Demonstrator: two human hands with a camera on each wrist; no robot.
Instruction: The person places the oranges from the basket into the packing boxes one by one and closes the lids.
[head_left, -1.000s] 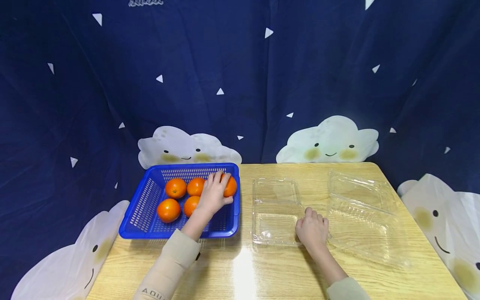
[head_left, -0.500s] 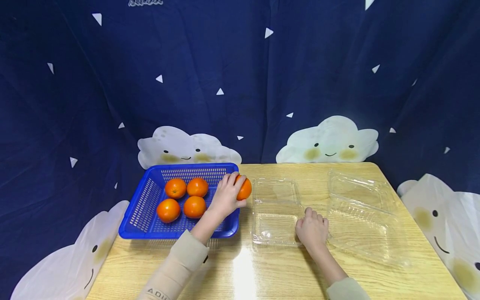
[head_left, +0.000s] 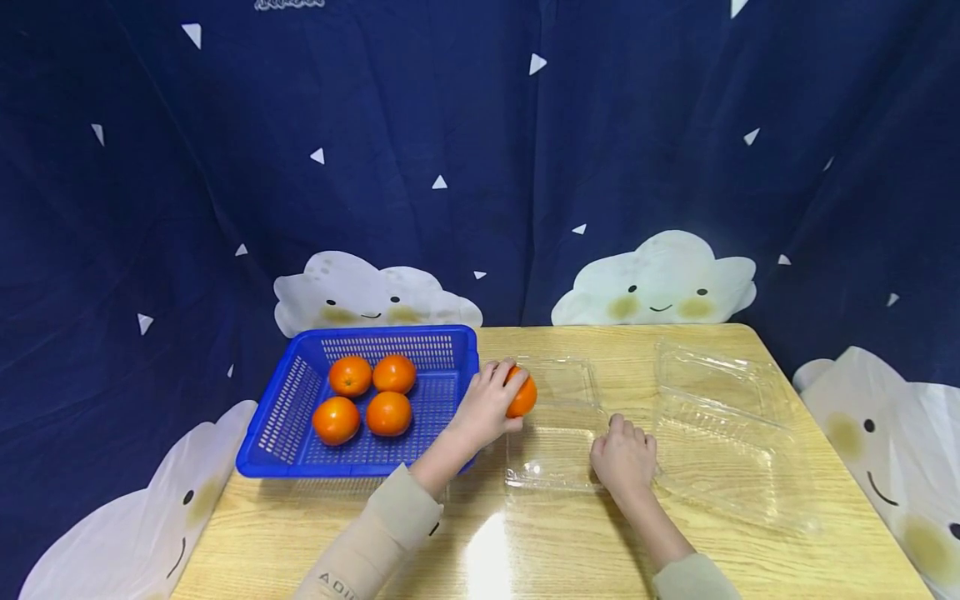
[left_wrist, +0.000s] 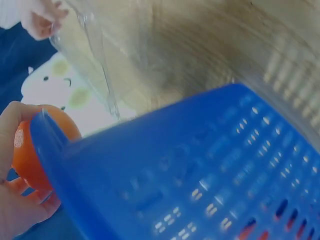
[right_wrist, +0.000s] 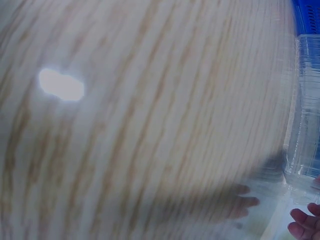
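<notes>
My left hand (head_left: 486, 407) grips an orange (head_left: 522, 393), fingers over its top and thumb low. The orange is just past the basket's right rim, over the left edge of an opened clear plastic clamshell box (head_left: 555, 454). In the left wrist view the same orange (left_wrist: 65, 122) shows partly behind the basket's rim. My right hand (head_left: 626, 460) has its fingers curled at the right edge of that box and holds it there; in the right wrist view only its fingers (right_wrist: 302, 222) show, by the clear plastic. Several other oranges (head_left: 389, 414) lie in the blue basket (head_left: 442, 468).
A second opened clear clamshell box (head_left: 720, 467) lies on the wooden table (head_left: 570, 550), to the right of my right hand. The blue basket stands on the left side. A dark blue curtain (head_left: 495, 150) with clouds hangs behind the table.
My left hand has lifted the orange out of the basket and carried it right, over the rim to the near box. My right hand has stayed where it was.
</notes>
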